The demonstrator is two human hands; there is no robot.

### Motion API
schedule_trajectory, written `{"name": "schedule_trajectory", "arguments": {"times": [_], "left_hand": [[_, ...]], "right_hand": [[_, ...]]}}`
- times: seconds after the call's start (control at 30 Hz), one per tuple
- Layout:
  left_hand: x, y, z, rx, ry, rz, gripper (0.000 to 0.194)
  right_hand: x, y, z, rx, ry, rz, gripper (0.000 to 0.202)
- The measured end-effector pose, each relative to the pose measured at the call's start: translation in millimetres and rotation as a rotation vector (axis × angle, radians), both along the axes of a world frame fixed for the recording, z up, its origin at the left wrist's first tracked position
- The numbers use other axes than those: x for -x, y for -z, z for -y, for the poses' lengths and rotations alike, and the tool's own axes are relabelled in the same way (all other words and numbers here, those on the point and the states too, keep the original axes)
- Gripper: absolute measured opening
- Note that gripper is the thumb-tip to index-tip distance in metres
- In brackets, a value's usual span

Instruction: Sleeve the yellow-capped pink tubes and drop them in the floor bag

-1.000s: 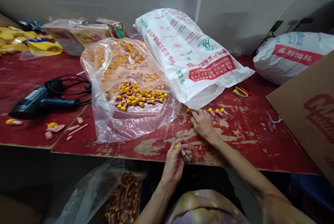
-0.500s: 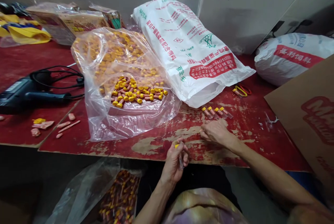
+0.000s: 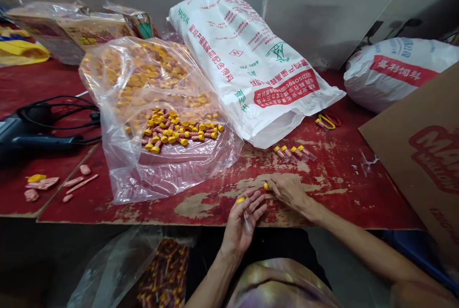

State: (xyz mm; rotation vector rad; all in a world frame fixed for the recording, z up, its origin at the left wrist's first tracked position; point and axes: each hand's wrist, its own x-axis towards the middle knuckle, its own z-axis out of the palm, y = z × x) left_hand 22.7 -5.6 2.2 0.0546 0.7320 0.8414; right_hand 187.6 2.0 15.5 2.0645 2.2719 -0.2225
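My left hand point(image 3: 244, 219) is palm up at the table's front edge, its fingers partly spread, with a yellow-capped clear tube point(image 3: 246, 221) held against the palm under the thumb. To its right, my right hand point(image 3: 287, 191) is low over the red table, palm down, fingertips pinched on a small yellow cap point(image 3: 266, 185); whether a tube hangs from that cap is hidden. Several yellow-capped tubes point(image 3: 294, 152) lie in a row beyond my right hand. An open clear plastic bag point(image 3: 168, 169) holds many tubes with yellow caps and pink filling.
A large white printed sack point(image 3: 251, 69) lies behind the row. On the right are another sack point(image 3: 394, 71) and a cardboard box point(image 3: 405, 140). A heat gun point(image 3: 43, 138) with a black cable is at left. Below the table edge sits another bag of tubes point(image 3: 165, 269).
My left hand's fingers have opened outward around the tube. My right hand has moved left and nearer to it, and a yellow cap now shows at its fingertips. The view has shifted slightly.
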Motion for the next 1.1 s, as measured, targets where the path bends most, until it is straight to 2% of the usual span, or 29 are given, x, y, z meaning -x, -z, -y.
{"name": "schedule_trajectory", "arguments": {"times": [0.1, 0.17, 0.2, 0.23, 0.3, 0.37, 0.47, 0.53, 0.63, 0.77, 0.9, 1.1], "left_hand": [[0.9, -1.3, 1.3, 0.022, -0.065, 0.075, 0.025], [2.0, -1.8, 1.6, 0.033, -0.088, 0.065, 0.028], [2.5, -1.9, 1.9, 0.033, -0.085, 0.044, 0.030], [3.1, -1.9, 2.4, 0.027, -0.075, 0.022, 0.032], [4.1, -1.6, 4.3, -0.002, -0.051, -0.009, 0.035], [4.9, -1.2, 7.1, -0.029, -0.036, -0.015, 0.037], [6.0, -0.7, 11.2, -0.036, -0.021, -0.005, 0.036], [7.0, -0.6, 12.5, -0.031, -0.018, 0.001, 0.033], [8.4, -0.7, 12.4, -0.036, -0.012, 0.004, 0.032], [7.5, -1.0, 10.9, -0.041, 0.005, 0.009, 0.032], [4.1, -1.2, 10.2, -0.045, 0.030, -0.001, 0.038], [0.7, 0.8, 6.1, -0.038, 0.064, -0.036, 0.044]], "right_hand": [[20.2, 2.5, 22.1, -0.146, -0.103, -0.239, 0.030], [28.7, 1.9, 26.4, -0.249, -0.166, -0.368, 0.031], [28.2, 1.2, 23.1, -0.285, -0.148, -0.362, 0.031], [24.1, 0.7, 16.1, -0.313, -0.087, -0.312, 0.030], [7.6, 0.7, -6.0, -0.351, 0.119, -0.126, 0.026], [-12.5, 2.7, -31.3, -0.334, 0.301, 0.065, 0.024], [-30.3, 8.8, -56.8, -0.275, 0.381, 0.204, 0.023], [-31.4, 12.2, -59.2, -0.252, 0.348, 0.228, 0.022], [-27.7, 9.0, -44.7, -0.199, 0.223, 0.167, 0.024], [-29.0, -13.6, -18.3, -0.024, 0.057, 0.081, 0.031], [-26.7, -31.1, -11.1, 0.182, 0.014, 0.220, 0.036], [-7.1, -18.0, -19.6, 0.275, 0.012, 0.214, 0.025]]}}
